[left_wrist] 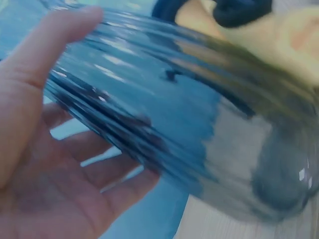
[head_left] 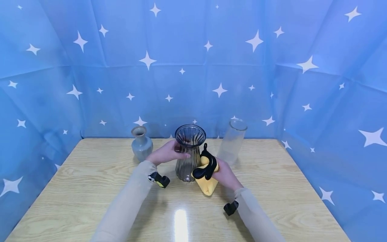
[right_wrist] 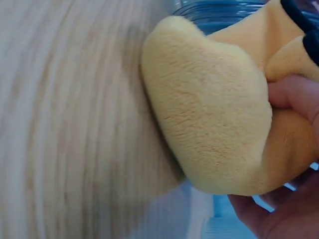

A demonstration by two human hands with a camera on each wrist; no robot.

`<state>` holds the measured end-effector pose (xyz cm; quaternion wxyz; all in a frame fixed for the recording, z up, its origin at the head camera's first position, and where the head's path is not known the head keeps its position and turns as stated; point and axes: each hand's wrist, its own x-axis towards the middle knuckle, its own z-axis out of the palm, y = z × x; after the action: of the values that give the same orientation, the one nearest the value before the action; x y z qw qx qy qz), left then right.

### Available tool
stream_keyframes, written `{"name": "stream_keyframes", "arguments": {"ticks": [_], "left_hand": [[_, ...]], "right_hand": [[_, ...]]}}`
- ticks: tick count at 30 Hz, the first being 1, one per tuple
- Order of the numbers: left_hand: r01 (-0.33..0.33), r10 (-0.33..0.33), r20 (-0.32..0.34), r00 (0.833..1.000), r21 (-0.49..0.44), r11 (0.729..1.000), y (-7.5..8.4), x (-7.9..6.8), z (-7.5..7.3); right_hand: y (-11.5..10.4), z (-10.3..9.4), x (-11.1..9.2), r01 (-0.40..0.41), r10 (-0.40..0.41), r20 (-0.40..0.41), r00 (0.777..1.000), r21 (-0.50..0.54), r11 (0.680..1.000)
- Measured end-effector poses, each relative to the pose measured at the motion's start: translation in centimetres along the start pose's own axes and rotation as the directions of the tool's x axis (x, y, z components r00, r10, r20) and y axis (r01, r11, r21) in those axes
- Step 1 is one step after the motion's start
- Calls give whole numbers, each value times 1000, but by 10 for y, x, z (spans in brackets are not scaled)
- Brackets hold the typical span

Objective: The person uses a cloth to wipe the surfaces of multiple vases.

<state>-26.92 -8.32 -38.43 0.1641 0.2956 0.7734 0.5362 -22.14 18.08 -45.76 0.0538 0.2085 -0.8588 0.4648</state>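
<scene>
A smoky grey ribbed glass vase (head_left: 185, 166) with a flared rim stands in the middle of the head view. My left hand (head_left: 166, 153) grips its upper part, thumb in front and fingers behind, as the left wrist view shows along the ribbed glass (left_wrist: 164, 119). Just right of the vase, my right hand (head_left: 226, 175) holds a soft yellow plush thing (head_left: 207, 187) with black flaps and a black loop on top. In the right wrist view its fuzzy rounded end (right_wrist: 209, 109) hides part of my fingers.
Behind my left hand stands a small grey-blue vase (head_left: 142, 147) with a narrow neck. A tall clear glass cylinder vase (head_left: 232, 144) is behind my right hand. The wooden table (head_left: 90, 188) ends at a blue star-patterned curtain (head_left: 181, 94).
</scene>
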Motion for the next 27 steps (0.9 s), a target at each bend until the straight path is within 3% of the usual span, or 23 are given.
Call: {"name": "stream_keyframes", "arguments": {"ticks": [5, 10, 14, 22, 27], "left_hand": [[-37, 35, -45, 998, -39, 999, -2, 1, 3], [-57, 55, -137, 989, -10, 998, -5, 0, 2], [-29, 24, -199, 980, -20, 999, -3, -3, -4], [18, -32, -306, 952, -51, 999, -19, -5, -25], [61, -90, -358, 929, -90, 994, -23, -8, -36]], "right_hand": [[-9, -8, -9, -33, 33, 2, 999, 11, 999], [-16, -15, -17, -58, 58, -8, 998, 9, 998], [-22, -21, -20, -45, 45, -7, 999, 10, 999], [-51, -32, -26, -35, 35, -3, 999, 10, 999], [-29, -30, -24, -56, 56, -8, 998, 3, 998]]}}
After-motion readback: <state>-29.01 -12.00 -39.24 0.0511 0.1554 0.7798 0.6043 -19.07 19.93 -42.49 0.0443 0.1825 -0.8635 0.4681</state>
